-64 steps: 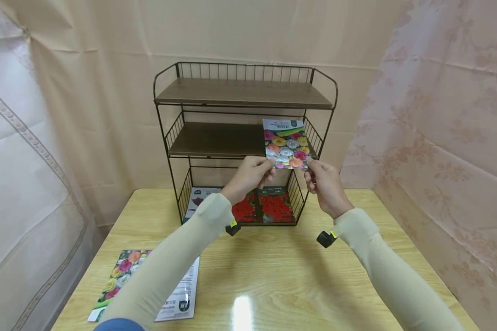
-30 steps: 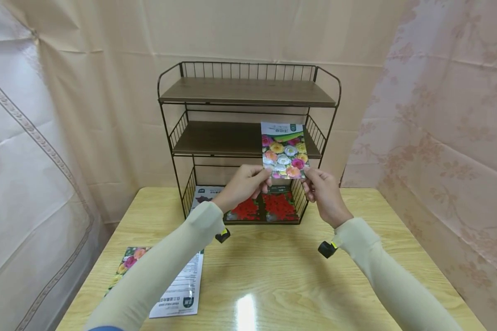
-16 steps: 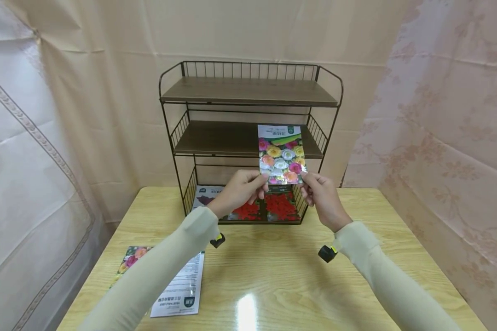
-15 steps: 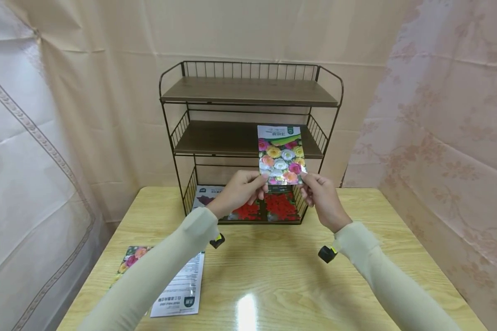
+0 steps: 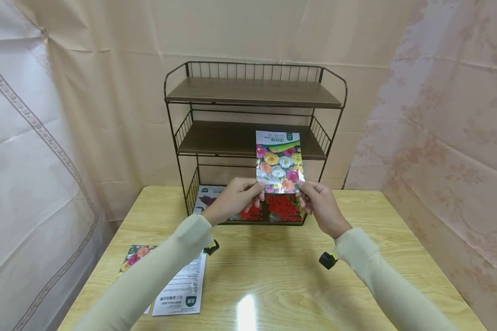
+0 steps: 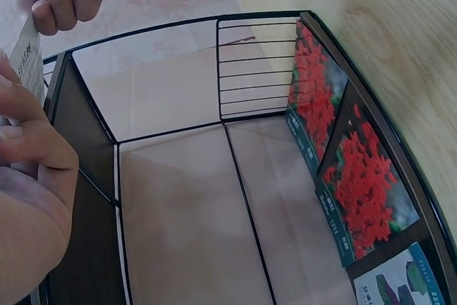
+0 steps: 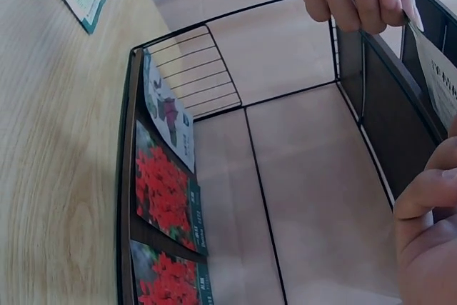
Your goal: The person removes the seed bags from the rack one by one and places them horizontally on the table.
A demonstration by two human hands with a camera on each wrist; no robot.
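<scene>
At frame centre, my left hand [image 5: 235, 198] and right hand [image 5: 320, 205] pinch the flower seed packet [image 5: 279, 161] by its bottom corners, fingers clamped, upright before the wire rack [image 5: 254, 92].

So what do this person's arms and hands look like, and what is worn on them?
Both arms wear long, close-fitting cream sleeves to the wrist. The left hand and right hand are bare. A small black device with a yellow mark sits under each wrist.
</scene>
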